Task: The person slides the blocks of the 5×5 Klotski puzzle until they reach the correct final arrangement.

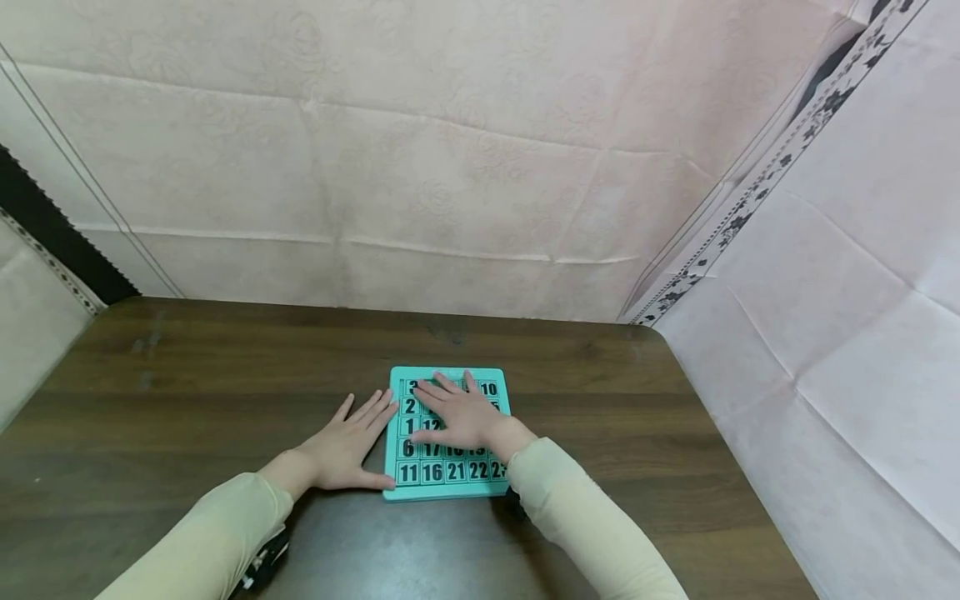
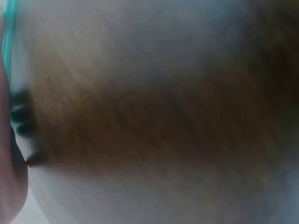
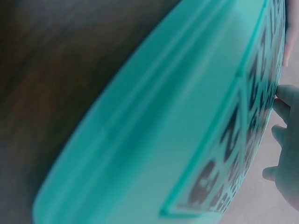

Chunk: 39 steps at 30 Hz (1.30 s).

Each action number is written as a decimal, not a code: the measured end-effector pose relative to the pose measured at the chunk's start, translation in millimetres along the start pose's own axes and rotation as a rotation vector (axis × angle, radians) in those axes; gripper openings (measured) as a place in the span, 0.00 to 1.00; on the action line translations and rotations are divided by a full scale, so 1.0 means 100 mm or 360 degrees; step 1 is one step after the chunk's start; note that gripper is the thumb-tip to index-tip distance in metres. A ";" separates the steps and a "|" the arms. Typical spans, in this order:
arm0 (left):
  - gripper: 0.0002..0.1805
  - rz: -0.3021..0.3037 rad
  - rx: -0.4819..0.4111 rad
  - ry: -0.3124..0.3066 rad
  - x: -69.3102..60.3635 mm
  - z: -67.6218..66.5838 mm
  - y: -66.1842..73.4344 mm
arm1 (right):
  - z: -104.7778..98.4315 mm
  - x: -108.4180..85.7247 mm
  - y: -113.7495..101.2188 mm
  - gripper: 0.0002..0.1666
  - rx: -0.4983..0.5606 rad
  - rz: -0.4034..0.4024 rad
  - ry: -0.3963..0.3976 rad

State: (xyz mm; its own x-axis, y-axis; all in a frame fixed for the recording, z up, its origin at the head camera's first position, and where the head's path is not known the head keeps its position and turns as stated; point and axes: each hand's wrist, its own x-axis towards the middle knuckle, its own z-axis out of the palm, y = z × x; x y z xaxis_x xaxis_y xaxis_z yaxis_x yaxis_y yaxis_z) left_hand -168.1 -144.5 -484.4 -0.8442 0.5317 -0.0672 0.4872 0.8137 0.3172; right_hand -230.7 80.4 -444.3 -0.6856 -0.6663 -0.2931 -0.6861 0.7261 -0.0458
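Note:
A teal number slide puzzle [image 1: 442, 493] with black numerals on white tiles lies flat on the table, below the middle of the head view. Across its upper and middle tiles rests my right hand [image 1: 467, 419], palm down with fingers spread, hiding several numbers. My left hand [image 1: 341, 450] lies at the puzzle's left side, fingers straight, with its fingertips and thumb tip at the edge. In the right wrist view the puzzle's rim [image 3: 135, 135] looms large, and right-hand fingers [image 3: 286, 133] show at the right. Only a sliver of the left hand [image 2: 10, 191] appears in the left wrist view.
The brown wood-grain table [image 1: 187, 400] extends around the puzzle on all sides. Pale patterned cloth [image 1: 450, 183] hangs behind its far edge, and more white cloth [image 1: 847, 333] covers the right side. A dark strap device [image 1: 266, 560] sits under the left wrist.

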 end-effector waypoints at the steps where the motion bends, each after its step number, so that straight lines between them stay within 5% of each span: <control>1: 0.62 0.0000 0.0000 -0.0001 0.00 0.00 0.00 | 0.00 -0.01 0.01 0.47 0.0004 0.0002 0.0003; 28: 0.62 -0.0015 -0.0013 -0.0012 -0.01 -0.02 0.03 | 0.05 -0.17 0.20 0.48 0.0038 0.0028 0.0018; 39: 0.63 -0.0014 0.0004 -0.0013 0.01 0.00 0.01 | 0.06 -0.23 0.07 0.48 -0.0047 -0.0135 0.0059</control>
State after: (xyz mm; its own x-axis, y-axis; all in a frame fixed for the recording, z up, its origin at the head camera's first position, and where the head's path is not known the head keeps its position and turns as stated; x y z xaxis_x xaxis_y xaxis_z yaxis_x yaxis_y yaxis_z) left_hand -167.9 -143.0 -484.2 -0.8467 0.5264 -0.0777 0.4804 0.8189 0.3141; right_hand -218.7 101.7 -443.3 -0.6332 -0.7313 -0.2536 -0.7484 0.6620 -0.0402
